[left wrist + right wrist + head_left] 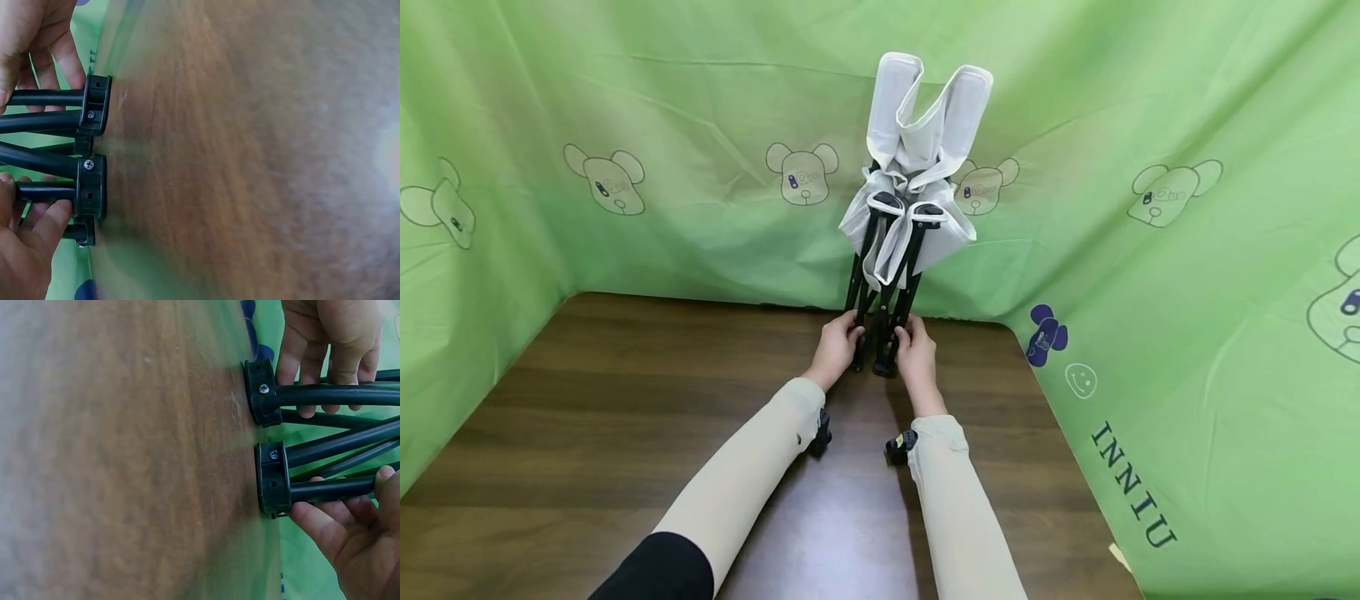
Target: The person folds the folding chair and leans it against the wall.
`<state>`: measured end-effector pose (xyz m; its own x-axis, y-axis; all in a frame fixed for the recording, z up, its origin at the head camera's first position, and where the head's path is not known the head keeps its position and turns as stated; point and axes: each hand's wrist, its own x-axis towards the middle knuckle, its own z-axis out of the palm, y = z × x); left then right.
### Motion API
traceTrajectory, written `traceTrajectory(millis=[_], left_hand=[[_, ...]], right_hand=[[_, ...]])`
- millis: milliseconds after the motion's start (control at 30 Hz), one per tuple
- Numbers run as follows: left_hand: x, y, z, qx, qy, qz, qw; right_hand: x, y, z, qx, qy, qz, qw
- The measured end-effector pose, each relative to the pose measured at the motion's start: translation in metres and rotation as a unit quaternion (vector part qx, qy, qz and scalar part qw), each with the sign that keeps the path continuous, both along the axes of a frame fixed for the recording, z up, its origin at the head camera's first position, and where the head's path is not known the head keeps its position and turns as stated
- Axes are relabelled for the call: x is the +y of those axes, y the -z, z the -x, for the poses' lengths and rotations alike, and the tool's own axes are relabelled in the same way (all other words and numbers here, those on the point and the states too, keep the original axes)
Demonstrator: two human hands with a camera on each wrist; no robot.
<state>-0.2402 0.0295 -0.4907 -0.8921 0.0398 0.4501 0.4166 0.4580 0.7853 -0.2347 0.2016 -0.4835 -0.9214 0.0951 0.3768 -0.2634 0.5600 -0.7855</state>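
A folded camp chair [917, 150] with white fabric and black tube legs stands upright at the back of the wooden table. My left hand [835, 346] holds a leg low on the left side, thumb and fingers about the tube. On the right, my right hand [917, 354] grips another leg at about the same height. In the left wrist view, the black plastic feet [92, 187] with screws touch or almost touch the tabletop, and the left hand [28, 250] is at the lower left. The right wrist view has the right hand [359, 537] below a leg tube [337, 487].
The brown wooden table [647, 400] stretches from the chair towards the person. Green cloth [715, 108] printed with bear heads hangs behind it and along both sides. A small black device is strapped to each wrist. The chair's fabric top leans near the back cloth.
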Motion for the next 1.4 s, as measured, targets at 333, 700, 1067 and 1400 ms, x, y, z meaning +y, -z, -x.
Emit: traceTrajectory(millis=[333,700,1067,1400], left_hand=[[-0.001,-0.002,-0.004,-0.017,-0.001,0.017,0.9997],[0.001,-0.003,-0.001,-0.021,-0.012,0.023,0.9994],[0.006,-0.011,-0.007,-0.061,-0.029,0.016,0.9976],[0.005,-0.012,-0.011,-0.086,-0.032,0.012,0.9957]], right_hand=[[-0.004,0.001,0.0,-0.002,0.007,0.004,1.0],[-0.003,-0.003,0.0,0.003,0.011,-0.002,0.9999],[-0.001,-0.006,-0.002,0.0,0.012,-0.014,0.9998],[-0.003,-0.008,-0.005,-0.018,0.026,-0.028,0.9991]])
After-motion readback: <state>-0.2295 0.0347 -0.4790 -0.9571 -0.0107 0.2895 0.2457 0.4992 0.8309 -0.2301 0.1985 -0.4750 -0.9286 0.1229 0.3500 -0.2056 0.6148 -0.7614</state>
